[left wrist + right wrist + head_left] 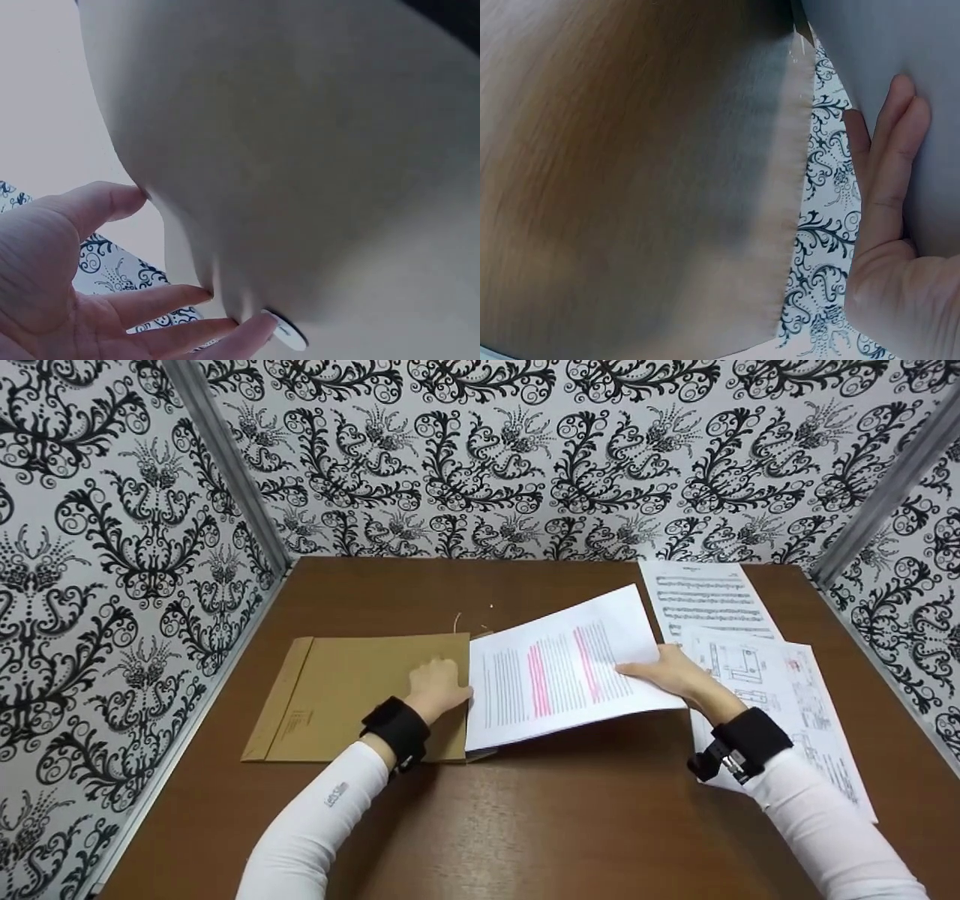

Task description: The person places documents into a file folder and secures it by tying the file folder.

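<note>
A brown string-tie envelope (360,690) lies flat on the table, its opening to the right. My left hand (437,688) grips it near that opening, the thumb by the edge; in the left wrist view a fingertip touches a white closure disc (292,336). Printed sheets (555,667) with pink highlighted lines reach to the envelope's mouth, their right end lifted off the table. My right hand (667,671) pinches that end, thumb on top; its fingers (892,150) lie against the underside in the right wrist view. How far the sheets sit inside is hidden.
At the right of the brown table (480,825) lie a sheet of music (709,592) and, overlapping it, a page of technical drawings (787,690). Patterned walls (480,457) enclose the table at the back and both sides.
</note>
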{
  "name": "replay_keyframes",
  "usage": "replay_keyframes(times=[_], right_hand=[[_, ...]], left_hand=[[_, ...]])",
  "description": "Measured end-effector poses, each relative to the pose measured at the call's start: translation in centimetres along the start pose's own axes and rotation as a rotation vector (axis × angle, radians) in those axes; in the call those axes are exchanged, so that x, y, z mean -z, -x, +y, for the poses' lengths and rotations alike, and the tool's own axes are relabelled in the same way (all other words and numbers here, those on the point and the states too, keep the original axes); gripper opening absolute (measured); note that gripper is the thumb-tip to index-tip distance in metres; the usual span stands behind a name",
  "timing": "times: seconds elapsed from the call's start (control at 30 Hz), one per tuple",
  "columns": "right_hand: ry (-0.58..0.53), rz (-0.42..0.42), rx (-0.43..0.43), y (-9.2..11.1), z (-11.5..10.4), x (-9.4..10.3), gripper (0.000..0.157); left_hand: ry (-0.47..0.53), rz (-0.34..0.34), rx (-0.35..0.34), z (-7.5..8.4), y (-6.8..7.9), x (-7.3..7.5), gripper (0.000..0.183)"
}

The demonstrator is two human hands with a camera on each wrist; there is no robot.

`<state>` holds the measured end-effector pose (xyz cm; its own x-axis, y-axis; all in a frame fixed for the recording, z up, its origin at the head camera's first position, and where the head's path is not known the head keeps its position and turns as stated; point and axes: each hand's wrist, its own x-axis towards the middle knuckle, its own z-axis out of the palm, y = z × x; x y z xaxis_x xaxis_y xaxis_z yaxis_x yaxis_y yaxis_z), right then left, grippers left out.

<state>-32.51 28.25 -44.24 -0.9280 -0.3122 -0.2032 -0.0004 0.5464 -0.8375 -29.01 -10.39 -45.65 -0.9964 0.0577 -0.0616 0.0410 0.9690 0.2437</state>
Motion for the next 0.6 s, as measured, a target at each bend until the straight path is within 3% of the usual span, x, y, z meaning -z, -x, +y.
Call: replay_keyframes(times=[0.13,0.33,0.6], right_hand=[[0.035,0.081,-0.041,0.6,-1.0,-1.5,0.056],[0.007,0.078,-0.082,0.1,-0.4,-1.7,0.058],[0.022,0.091,-0.074,0.3,-0.6,-2.1,0.064]], left_hand=[[0.020,0.011,-0.012,0.2,-0.2,0.4,0.029],[0.076,0.030,-0.050,0.5,-0.1,1.0,0.031],[0.124,0.077,-0.114,0.5,0.0,1.2,0.019]])
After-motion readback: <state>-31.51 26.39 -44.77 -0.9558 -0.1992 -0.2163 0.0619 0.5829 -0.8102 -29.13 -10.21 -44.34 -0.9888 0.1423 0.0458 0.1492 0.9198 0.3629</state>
